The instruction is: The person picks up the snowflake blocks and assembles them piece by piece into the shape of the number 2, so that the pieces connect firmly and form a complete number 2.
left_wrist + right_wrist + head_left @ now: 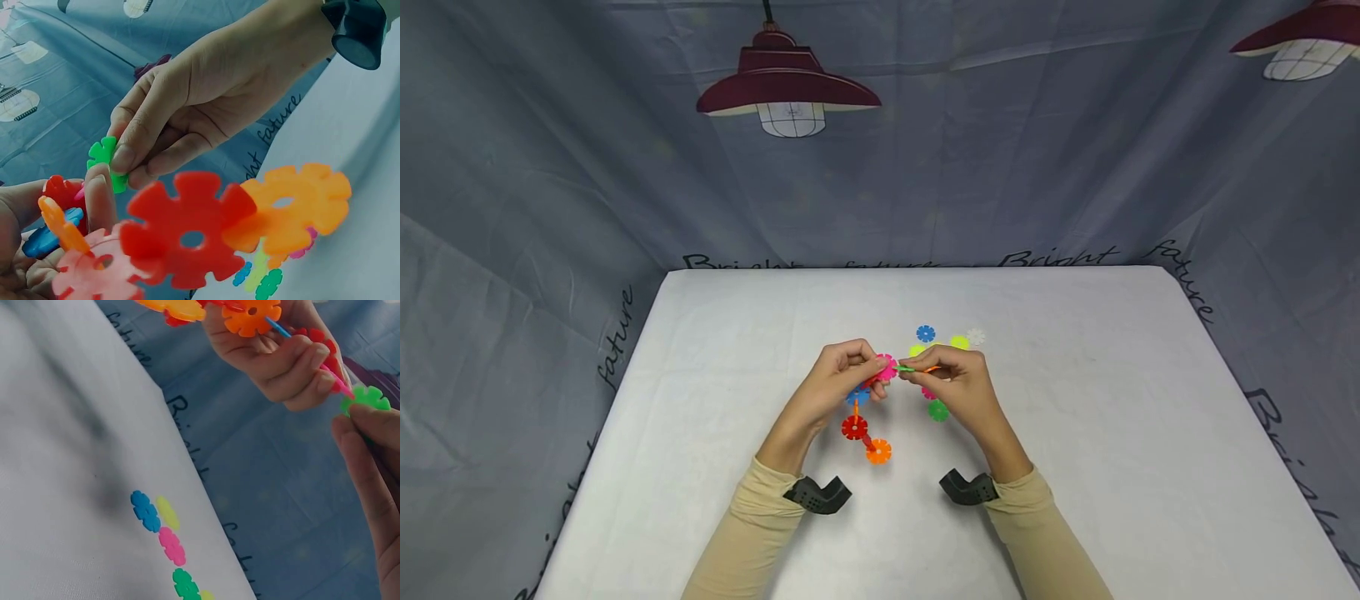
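My left hand [835,379] holds a chain of notched plastic flower discs, pinching its pink disc [889,362] between thumb and fingers. From this hand hang a blue disc [857,396], an upright orange piece, a red disc [847,427] and an orange disc [878,459]. The left wrist view shows the red disc [187,203] large in front, joined to the orange disc [320,194]. With thumb and fingertips my right hand [958,379] pinches a green disc [370,399]. Its edge meets the edge of the pink disc [336,379]; fingers partly cover the joint.
Loose discs lie on the white table [1097,400] beyond and under the right hand: a blue disc [926,333], a yellow disc [959,342], a white disc [976,337], a green disc [938,410] and others partly hidden. A grey printed curtain [925,192] stands behind the table.
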{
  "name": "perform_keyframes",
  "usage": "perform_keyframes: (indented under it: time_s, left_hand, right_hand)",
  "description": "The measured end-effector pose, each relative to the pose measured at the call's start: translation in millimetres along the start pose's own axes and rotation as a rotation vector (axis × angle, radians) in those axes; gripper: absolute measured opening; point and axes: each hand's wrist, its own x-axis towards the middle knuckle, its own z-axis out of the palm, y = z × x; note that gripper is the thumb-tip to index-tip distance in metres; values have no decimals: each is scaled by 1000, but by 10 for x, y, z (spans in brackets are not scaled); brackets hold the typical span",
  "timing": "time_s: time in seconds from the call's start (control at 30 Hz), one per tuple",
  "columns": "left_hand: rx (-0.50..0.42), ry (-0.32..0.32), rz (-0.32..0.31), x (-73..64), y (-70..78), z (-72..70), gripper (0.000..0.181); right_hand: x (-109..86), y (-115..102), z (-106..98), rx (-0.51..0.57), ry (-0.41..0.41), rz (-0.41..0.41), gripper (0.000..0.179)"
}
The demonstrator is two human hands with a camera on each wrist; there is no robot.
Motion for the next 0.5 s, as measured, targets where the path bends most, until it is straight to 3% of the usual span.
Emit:
perform_keyframes:
  time_s: [0.33,0.5]
  left_hand:
    - [14,3,-14,0,-3,15,21]
    - [37,5,-7,3,-19,6,21]
  right_hand:
    - [-1,1,-6,-19,-5,-19,16]
    - [7,-15,-8,-96,-12,-67,18]
